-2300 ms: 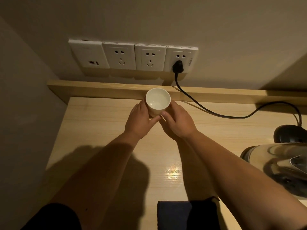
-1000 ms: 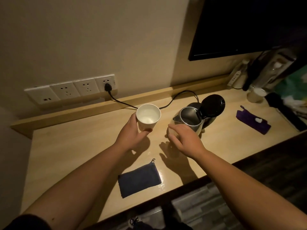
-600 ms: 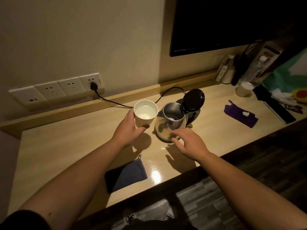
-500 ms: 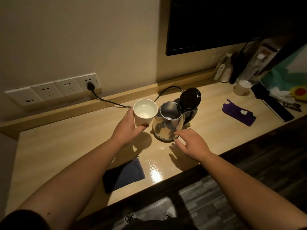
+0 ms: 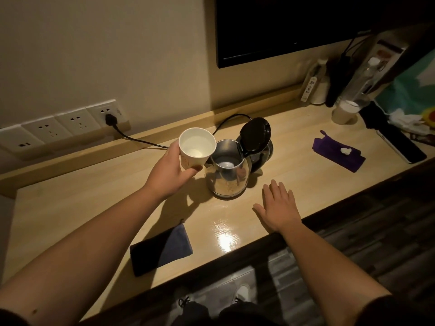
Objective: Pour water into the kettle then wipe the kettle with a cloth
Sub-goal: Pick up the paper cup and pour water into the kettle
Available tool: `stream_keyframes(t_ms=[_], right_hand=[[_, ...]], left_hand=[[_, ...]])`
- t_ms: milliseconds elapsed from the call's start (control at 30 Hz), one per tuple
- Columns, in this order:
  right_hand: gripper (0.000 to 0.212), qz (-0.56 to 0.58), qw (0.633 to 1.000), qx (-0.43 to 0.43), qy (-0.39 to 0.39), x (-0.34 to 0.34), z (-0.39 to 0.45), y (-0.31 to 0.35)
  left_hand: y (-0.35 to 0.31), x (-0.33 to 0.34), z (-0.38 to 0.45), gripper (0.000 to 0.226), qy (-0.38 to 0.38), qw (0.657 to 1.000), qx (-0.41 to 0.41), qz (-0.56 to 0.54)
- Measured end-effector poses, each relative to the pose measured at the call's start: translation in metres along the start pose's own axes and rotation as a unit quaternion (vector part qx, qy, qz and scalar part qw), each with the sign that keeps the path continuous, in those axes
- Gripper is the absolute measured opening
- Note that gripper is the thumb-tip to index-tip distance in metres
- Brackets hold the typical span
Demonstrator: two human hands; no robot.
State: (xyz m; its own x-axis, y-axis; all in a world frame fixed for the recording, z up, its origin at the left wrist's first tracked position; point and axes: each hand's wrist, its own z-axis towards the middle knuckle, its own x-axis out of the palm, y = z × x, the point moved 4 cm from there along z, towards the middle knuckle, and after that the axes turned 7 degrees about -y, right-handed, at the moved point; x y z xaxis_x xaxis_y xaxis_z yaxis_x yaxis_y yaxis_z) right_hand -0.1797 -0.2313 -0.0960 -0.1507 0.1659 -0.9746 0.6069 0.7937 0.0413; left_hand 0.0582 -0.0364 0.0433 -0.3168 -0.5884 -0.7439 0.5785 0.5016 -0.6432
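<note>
- Pale wood forms the counter (image 5: 294,175), which is set against a beige wall beneath a dark screen (image 5: 306,27); a glare patch is seen near its front edge.
- No brand or writing can be read; the print on the white remote (image 5: 307,89) leaning at the back is too small to tell.
- A white paper cup (image 5: 196,148) holding water is gripped by the left hand (image 5: 170,171), fingers and thumb curled round its wall, just beside the kettle's rim.
- The steel kettle (image 5: 227,175) is stood mid-counter with its black lid (image 5: 255,136) raised upright.
- The right hand (image 5: 279,208) is laid flat on the counter, fingers straight, holding nothing, near the kettle but apart from it.
- A dark blue cloth (image 5: 162,250) is laid near the front edge, partly under the left forearm's shadow.
- A black cord (image 5: 141,141) is run from a wall socket (image 5: 106,112) behind the cup.
- A purple cloth (image 5: 337,154) with a small white scrap on it is seen to the right.
</note>
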Motion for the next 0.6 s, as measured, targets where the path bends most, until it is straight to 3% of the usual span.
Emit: stream_keyframes(t_ms=[600], right_hand=[[0.076,0.0,0.999,-0.011,0.052,0.014,0.005,-0.001]], left_hand=[[-0.016,-0.019,0.024,0.077,0.005,0.99,0.084,0.113]])
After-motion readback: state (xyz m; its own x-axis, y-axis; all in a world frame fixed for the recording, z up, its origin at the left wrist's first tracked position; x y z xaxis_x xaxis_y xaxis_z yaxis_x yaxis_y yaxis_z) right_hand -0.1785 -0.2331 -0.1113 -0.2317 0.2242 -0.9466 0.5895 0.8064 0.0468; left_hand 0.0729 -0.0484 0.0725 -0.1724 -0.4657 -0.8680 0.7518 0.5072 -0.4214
